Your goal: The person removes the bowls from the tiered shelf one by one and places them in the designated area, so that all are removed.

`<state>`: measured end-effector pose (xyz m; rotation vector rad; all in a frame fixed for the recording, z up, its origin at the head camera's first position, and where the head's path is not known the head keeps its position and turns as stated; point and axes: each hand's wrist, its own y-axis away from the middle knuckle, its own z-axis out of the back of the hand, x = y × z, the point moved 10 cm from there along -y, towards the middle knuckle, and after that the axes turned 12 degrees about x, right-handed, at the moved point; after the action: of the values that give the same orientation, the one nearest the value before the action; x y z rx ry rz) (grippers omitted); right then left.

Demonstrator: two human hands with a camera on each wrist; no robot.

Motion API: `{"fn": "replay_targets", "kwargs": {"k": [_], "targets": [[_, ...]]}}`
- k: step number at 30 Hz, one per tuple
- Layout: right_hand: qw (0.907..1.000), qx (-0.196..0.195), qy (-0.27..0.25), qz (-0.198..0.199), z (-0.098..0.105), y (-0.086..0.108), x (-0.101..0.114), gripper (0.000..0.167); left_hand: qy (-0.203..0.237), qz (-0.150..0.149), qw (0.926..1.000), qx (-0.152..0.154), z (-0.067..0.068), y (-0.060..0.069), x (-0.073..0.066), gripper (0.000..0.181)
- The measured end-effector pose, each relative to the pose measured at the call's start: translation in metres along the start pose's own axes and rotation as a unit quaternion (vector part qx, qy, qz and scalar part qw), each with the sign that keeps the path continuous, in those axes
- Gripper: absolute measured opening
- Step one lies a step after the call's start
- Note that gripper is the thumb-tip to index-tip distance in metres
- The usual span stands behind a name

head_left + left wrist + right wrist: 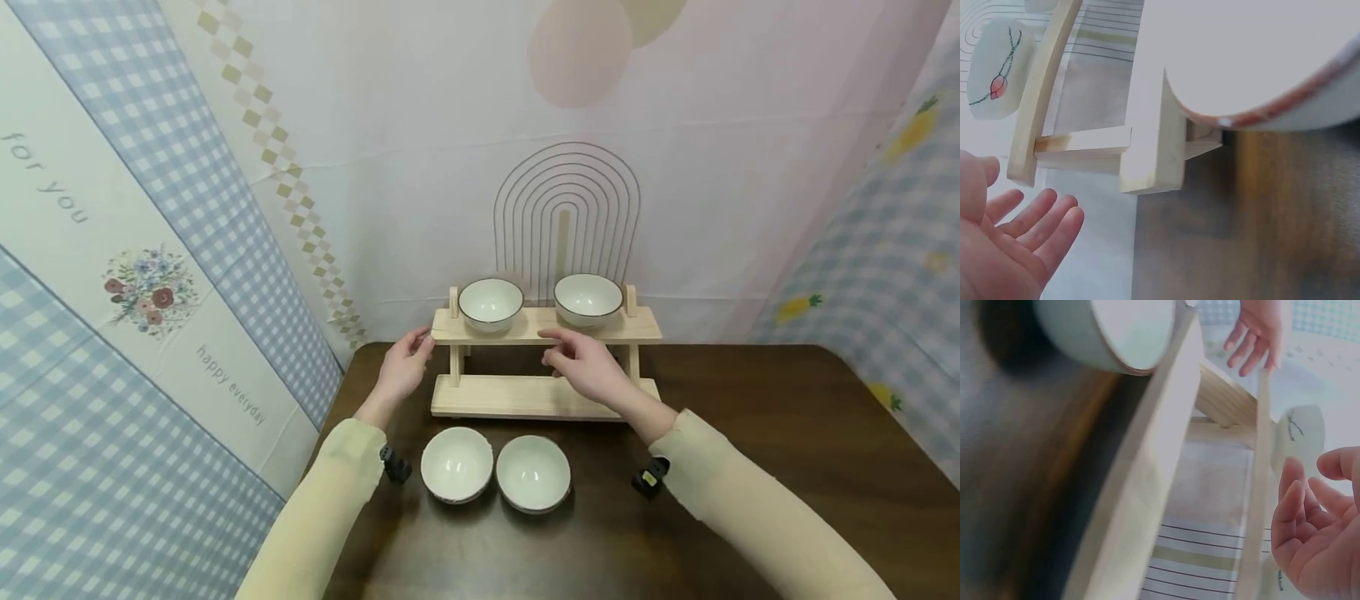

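A two-tier pale wooden rack (540,398) stands on the table, with a left bowl (491,302) and a right bowl (588,297) on its upper board. Both are white with dark rims; a painted red flower shows on one bowl's side (988,78). My left hand (403,364) is beside the upper board's left end, fingers extended and holding nothing; whether it touches the wood is unclear. In front of the upper board, below the right bowl, my right hand (588,364) has loosely bent fingers (1289,519) and holds nothing. The lower board carries no bowl.
Two more white bowls stand side by side on the dark table (750,433) before the rack: a left one (457,465) and a right one (533,473). A printed cloth (405,208) hangs behind, with checked cloth (172,108) along the left.
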<state>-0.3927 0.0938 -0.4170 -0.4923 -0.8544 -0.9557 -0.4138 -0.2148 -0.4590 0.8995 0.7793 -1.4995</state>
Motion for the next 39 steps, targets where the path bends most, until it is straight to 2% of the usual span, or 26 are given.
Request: {"fn": "replay_targets", "kwargs": {"k": [9, 20, 25, 33, 39], "targets": [[0.9998, 0.001, -0.012, -0.015, 0.009, -0.028, 0.023, 0.055, 0.022, 0.020, 0.9996, 0.004, 0.006, -0.015, -0.007, 0.052], [0.9975, 0.003, -0.041, -0.057, 0.001, -0.053, 0.034, 0.066, -0.004, 0.021, 0.9998, 0.002, 0.008, -0.025, -0.016, 0.049], [0.9953, -0.013, -0.076, -0.060, -0.003, -0.061, 0.035, 0.068, 0.001, 0.024, 0.9997, 0.002, 0.006, -0.030, -0.018, 0.051], [0.9942, -0.023, -0.087, -0.060, -0.011, -0.070, 0.029, 0.072, 0.027, 0.053, 0.9978, 0.030, -0.001, -0.035, -0.016, 0.055], [0.9917, -0.031, -0.108, -0.062, -0.013, -0.072, 0.024, 0.074, 0.023, 0.068, 0.9964, 0.046, -0.004, -0.038, -0.018, 0.056]]}}
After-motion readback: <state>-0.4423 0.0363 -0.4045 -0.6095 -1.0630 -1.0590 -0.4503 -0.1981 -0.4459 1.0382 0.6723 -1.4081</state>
